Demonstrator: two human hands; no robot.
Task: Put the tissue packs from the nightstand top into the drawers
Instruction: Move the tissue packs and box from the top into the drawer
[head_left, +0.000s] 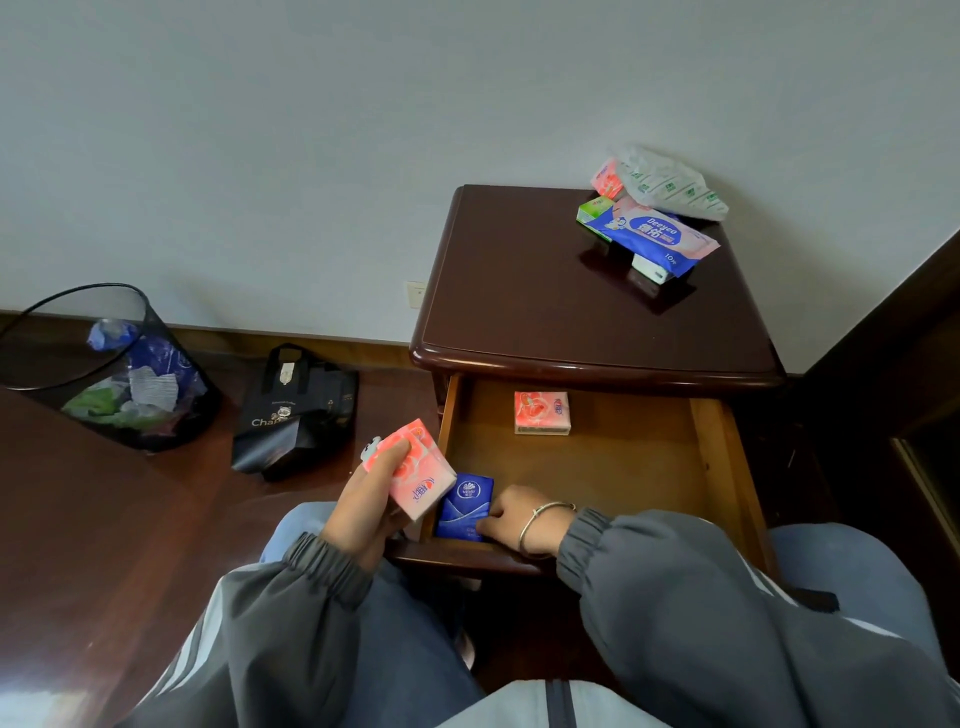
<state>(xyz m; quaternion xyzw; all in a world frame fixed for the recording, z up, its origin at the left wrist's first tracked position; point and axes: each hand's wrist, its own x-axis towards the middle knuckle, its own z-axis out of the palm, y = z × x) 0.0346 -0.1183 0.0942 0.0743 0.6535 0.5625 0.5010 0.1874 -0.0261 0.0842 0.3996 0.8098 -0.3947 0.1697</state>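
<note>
Left hand (363, 504) clamped soft pink plastic-wrapped tissue pack (415, 478); right hand (519, 519) fingers (491, 522) pinched blue plastic-wrapped tissue pack (462, 501); judged light, slippery, best gripped across sides

**Nightstand top** (545, 301), dark polished wood: one pile of tissue packs (649, 215) at the back right corner. A green pack (595, 212) and a white pack (649, 270) lie lowest, with a blue-and-pink wipes pack (657, 236) across them.

**Open drawer** (623, 467) beneath: pink tissue pack (542, 413) near the back edge; blue tissue pack (464, 506) in the front left corner.

**Floor** (78, 519), dark wood: black mesh wastebasket (119, 374) by the wall; black paper bag (296, 410) between it and the nightstand.
</note>
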